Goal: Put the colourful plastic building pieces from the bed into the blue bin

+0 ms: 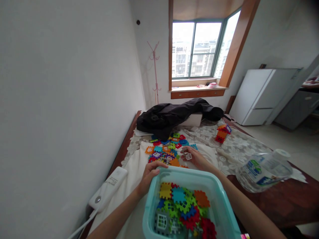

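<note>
A turquoise plastic tub (219, 202) sits near me on the table, holding several colourful interlocking building pieces (184, 205). My left hand (149, 174) grips the tub's far left rim, fingers curled over the edge. Just beyond the tub, my right hand (194, 157) pinches a small white window piece (188, 156). More loose coloured pieces (166, 149) lie scattered on the white lace cloth (234, 149) in front of both hands.
A clear plastic bottle (264, 169) lies tilted at the right. A small built block tower (222, 133) stands farther back, beside a black garment (174, 116). A white power strip (108, 189) rests at the left edge by the wall.
</note>
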Available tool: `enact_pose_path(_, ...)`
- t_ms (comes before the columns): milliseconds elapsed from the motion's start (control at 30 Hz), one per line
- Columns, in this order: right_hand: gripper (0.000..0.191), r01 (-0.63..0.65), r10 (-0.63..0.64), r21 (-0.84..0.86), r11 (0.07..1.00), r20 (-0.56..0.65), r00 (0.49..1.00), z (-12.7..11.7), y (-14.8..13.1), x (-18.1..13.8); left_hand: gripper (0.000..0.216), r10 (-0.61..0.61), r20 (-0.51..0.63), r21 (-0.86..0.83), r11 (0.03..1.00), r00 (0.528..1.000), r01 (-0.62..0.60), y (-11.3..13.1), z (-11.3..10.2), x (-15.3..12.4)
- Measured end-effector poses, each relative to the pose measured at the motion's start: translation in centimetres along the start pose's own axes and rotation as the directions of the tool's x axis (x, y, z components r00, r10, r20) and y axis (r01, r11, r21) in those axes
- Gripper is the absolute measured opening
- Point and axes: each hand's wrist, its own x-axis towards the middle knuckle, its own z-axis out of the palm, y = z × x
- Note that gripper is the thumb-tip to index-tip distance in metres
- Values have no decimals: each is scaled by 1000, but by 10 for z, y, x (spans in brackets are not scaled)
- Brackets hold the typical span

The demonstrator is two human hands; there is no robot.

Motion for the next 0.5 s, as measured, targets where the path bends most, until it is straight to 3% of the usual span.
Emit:
enact_pose_path(200, 46, -39, 41, 33, 999, -56, 998, -9, 2, 8, 30, 18, 32, -12, 1000, 999, -17, -3, -2, 3)
enact_pose_path(400, 34, 18, -24, -121, 993, -50, 998, -9, -14, 3, 30, 32, 25, 4, 999, 999, -32, -2, -1, 1)
enact_pose_path(500, 36, 44, -40, 77, 996, -56, 998, -7, -15, -1, 31, 29, 20, 12, 999, 999, -29, -3, -1, 0)
